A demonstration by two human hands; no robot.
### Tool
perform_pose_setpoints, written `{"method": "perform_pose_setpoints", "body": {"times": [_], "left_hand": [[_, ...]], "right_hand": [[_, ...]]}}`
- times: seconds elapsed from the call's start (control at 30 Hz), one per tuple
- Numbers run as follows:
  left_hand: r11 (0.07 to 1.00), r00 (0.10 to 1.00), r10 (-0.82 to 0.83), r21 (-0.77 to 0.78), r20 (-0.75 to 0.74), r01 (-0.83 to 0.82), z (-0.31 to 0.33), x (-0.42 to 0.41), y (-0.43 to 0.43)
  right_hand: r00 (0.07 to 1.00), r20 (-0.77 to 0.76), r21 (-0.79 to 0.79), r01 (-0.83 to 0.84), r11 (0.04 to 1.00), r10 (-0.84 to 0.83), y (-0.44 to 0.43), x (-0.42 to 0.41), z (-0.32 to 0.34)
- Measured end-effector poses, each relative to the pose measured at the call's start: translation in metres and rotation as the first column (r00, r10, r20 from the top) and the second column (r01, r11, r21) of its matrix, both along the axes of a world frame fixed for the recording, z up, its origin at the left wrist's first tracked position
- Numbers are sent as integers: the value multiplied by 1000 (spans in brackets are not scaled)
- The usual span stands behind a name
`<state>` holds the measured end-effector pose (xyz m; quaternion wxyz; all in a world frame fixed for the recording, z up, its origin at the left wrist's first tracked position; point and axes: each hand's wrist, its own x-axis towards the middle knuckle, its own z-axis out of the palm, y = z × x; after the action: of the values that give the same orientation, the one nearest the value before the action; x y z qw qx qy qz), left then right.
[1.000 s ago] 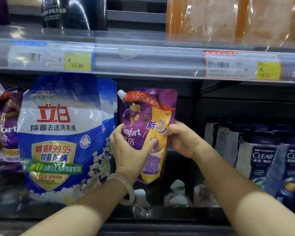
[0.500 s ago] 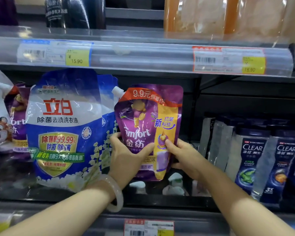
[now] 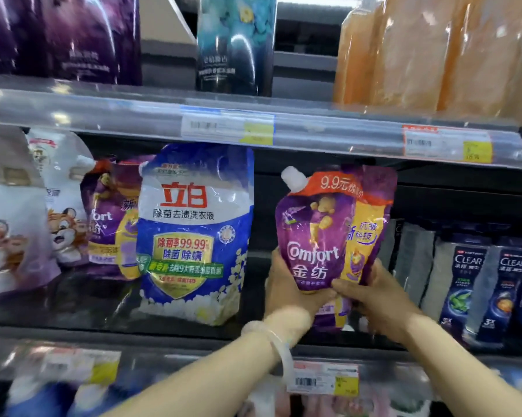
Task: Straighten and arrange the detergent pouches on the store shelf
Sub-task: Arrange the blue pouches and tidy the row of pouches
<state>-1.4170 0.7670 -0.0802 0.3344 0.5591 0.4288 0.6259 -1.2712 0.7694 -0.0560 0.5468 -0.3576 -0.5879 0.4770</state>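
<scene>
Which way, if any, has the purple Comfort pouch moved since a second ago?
Yes. The purple Comfort pouch has shifted right, away from the blue pouch and toward the CLEAR packs.

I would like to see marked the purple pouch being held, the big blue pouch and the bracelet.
purple pouch (image 3: 317, 233): head view, front, just above the brand word.
blue pouch (image 3: 190, 230): head view, middle of the front.
bracelet (image 3: 280, 343): head view, pale band by the wrist.
</scene>
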Motion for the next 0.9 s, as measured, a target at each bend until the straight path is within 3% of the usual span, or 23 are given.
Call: {"method": "perform_pose_setpoints", "body": {"times": [0.2,0.4,0.67,0.9], "left_hand": [[995,998,-55,87,8,54,15,-33,-38],[996,998,-54,76,-36,56,24,-103,-77],[994,996,88,64,15,-89,21,-237,-106],[979,977,200,49,-72,-197,28,-336,-78]], "right_hand": [[995,21,69,94,993,-96,-41,-34,14],[996,-14,0,88,996,-88,-71,-103,13],[998,30,-73,-44,996,46,-81,-239,17],[999,15,-91,-39,995,41,-51,-346,20]]}}
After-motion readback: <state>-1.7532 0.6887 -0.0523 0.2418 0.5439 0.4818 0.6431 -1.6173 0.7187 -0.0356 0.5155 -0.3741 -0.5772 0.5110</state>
